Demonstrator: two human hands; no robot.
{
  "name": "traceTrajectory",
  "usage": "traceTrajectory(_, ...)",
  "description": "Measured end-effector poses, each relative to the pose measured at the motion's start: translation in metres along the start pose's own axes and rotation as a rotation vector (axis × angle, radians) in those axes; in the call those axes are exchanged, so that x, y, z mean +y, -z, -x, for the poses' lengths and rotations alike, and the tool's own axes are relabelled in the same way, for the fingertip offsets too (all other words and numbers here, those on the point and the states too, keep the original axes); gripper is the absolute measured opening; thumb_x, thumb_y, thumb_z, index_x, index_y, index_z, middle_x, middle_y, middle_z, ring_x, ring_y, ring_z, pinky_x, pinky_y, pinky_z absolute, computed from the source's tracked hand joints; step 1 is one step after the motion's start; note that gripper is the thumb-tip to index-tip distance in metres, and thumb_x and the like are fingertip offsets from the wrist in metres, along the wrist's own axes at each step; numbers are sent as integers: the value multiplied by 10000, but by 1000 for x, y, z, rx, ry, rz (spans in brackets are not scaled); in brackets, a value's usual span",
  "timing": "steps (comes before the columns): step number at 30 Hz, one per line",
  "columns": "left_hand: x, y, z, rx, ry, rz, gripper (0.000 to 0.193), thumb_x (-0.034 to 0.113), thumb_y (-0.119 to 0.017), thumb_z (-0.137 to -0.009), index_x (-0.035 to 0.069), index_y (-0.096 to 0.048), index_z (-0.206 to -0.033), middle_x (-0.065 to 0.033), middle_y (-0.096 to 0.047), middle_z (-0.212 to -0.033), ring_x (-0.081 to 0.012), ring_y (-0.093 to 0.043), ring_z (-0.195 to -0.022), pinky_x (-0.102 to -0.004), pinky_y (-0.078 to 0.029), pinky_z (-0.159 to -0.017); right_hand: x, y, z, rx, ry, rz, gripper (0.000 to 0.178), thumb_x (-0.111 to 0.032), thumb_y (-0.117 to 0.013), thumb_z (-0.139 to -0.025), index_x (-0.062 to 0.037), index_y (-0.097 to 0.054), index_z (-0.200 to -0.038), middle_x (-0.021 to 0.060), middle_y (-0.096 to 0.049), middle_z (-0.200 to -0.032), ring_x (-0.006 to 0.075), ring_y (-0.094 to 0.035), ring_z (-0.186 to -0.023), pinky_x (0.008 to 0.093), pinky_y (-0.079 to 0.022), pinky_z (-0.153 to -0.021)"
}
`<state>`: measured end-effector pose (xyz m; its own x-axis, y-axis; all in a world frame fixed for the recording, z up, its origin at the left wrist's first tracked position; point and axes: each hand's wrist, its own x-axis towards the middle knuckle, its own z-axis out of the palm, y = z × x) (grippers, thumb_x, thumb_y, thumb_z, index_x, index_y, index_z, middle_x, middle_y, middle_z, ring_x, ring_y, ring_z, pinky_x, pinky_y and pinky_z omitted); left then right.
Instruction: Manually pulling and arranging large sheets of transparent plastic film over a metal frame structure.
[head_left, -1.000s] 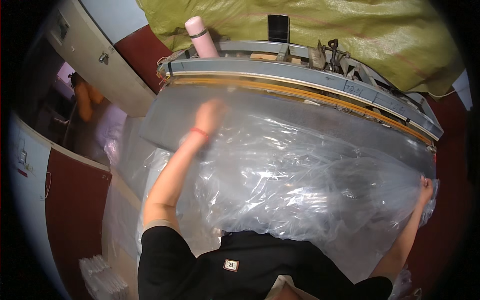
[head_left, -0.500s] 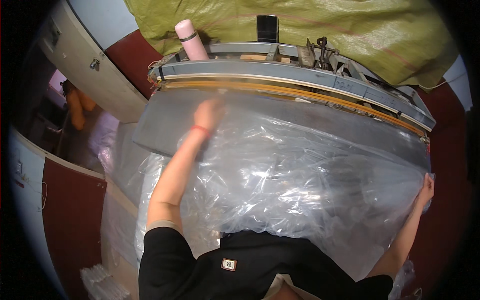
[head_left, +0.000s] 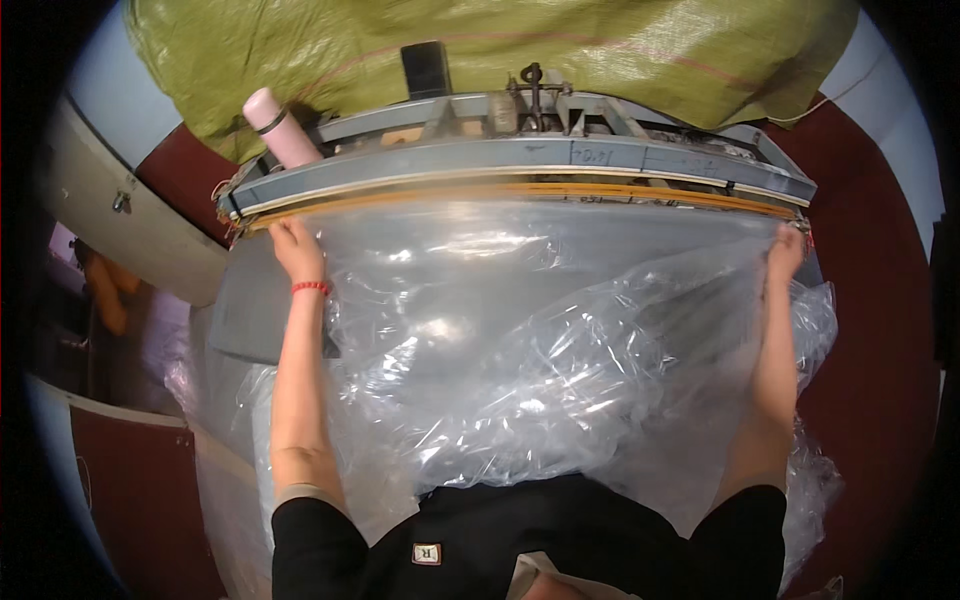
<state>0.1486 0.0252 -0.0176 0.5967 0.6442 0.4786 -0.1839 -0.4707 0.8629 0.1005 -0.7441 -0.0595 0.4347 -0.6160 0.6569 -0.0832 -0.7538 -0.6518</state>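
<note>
A wide sheet of clear plastic film (head_left: 450, 320) lies crinkled and shiny over a dark grey padded board (head_left: 255, 310), between me and a long metal bar machine. My left hand (head_left: 298, 252), with a red bead bracelet (head_left: 310, 287) at its wrist, pinches the far left corner of the film. At the far right corner my right hand (head_left: 786, 252) is closed on the film; its fingertips are partly hidden. Both hands are close to the orange strip (head_left: 520, 190) along the machine's near side. The film's far edge runs along that strip.
The machine's grey metal frame (head_left: 480, 158) spans the back. A pink bottle (head_left: 282, 130), a black phone-like slab (head_left: 427, 70) and a rusty clamp (head_left: 534, 95) are on or behind it. Yellow-green woven sheeting (head_left: 600, 40) hangs beyond. A pale door (head_left: 140, 200) stands at left.
My left hand has moved left to the film's corner, and my right hand has moved forward. The film's far edge is now drawn up to the orange strip. The view has shifted too.
</note>
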Motion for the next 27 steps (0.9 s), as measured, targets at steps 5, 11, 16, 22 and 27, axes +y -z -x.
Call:
traceTrajectory(5, -57, -10, -28, 5, -173, -205, 173, 173, -472, -807, 4, -471, -771, -103, -527, -673, -146, -482, -612, -286, -410, -592, -13, -46, 8, -72, -112, -240, 248, -262, -565, -805, -18, -530, -779, 61, -547, -701, 145, -499, -677, 273, -408, -666)
traceTrajectory(11, -50, -36, -28, -111, 45, 60, 173, 156, -530, -824, 33, -492, -709, 37, -441, -607, -47, -366, -555, -192, -325, -513, -8, -56, 1, -27, -98, -236, 237, -251, -601, -778, -32, -517, -741, 11, -514, -630, 86, -465, -582, 215, -388, -559)
traceTrajectory(16, -46, -26, -30, -44, 16, 4, 149, 126, -548, -798, 37, -465, -712, 13, -465, -644, -65, -381, -580, -189, -338, -548, -30, -53, 2, -18, -200, -295, 155, -182, -596, -756, -58, -503, -743, -5, -488, -598, 75, -451, -505, 207, -371, -449)
traceTrajectory(22, -48, -16, -48, 174, 203, 200, 46, 71, -450, -787, 27, -442, -794, -49, -510, -746, -106, -470, -647, -227, -400, -604, -61, -42, -9, -68, -357, -568, 90, -139, -533, -763, -59, -500, -739, 7, -481, -594, 83, -438, -470, 212, -342, -391)
traceTrajectory(27, -56, 8, -39, 88, 222, 282, 144, 86, -446, -811, 29, -477, -940, -85, -535, -867, -182, -519, -752, -278, -426, -674, -75, -25, -3, -160, -244, -504, 156, -169, -553, -793, -38, -526, -713, 0, -483, -611, 58, -410, -529, 195, -346, -491)
